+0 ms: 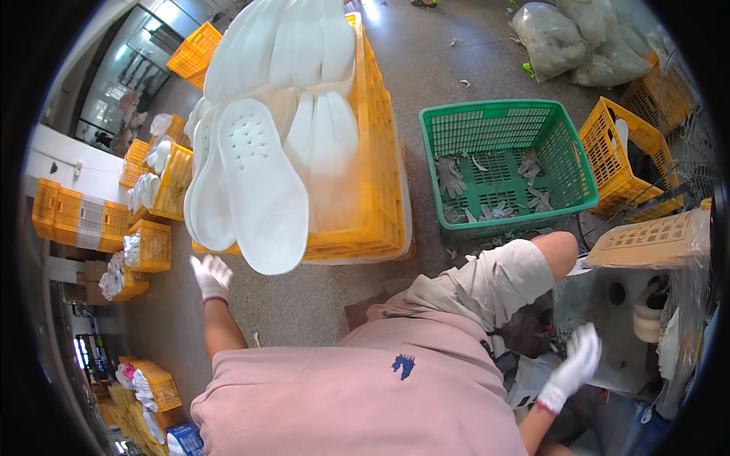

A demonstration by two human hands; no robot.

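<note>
My left hand (211,277), in a white knit glove with a red cuff, is held out low at the left with its fingers apart and nothing in it. Just above it, white foam insoles (262,197) overhang the near edge of a yellow crate (369,175); the top one has small holes at its far end. More white insoles (281,45) lie in rows farther back on the crate. At the lower right, my right hand (574,368), gloved the same way, has its fingers stretched out. It is beside a grey machine surface (601,304) and appears to hold nothing.
A green basket (506,110) with several grey gloves and scraps stands right of the crate. Beyond it are a yellow basket (620,175) and clear plastic sacks (551,42). A cardboard box (642,239) sits at the right. Yellow crates of white pieces (171,178) line the left.
</note>
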